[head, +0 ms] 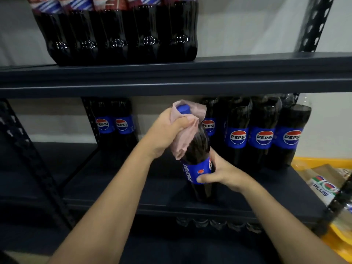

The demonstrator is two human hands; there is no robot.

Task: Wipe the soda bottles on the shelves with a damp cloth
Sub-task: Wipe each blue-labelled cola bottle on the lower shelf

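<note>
A Pepsi bottle point(198, 149) with a blue cap and blue label stands tilted at the front of the middle shelf point(114, 187). My left hand point(165, 130) presses a pink cloth point(182, 138) around the bottle's neck and shoulder, just below the cap. My right hand point(222, 172) grips the same bottle at its label, thumb across the front. More Pepsi bottles stand behind: two at the back left point(112, 124) and several at the right point(264, 136).
The upper shelf point(171, 77) carries a row of dark soda bottles point(118, 37) with red-and-blue labels. Black perforated uprights point(314, 23) frame the rack. A yellow crate with a "100 Plus" pack point(323, 185) sits at the right. Bottle tops point(217, 223) show below the shelf.
</note>
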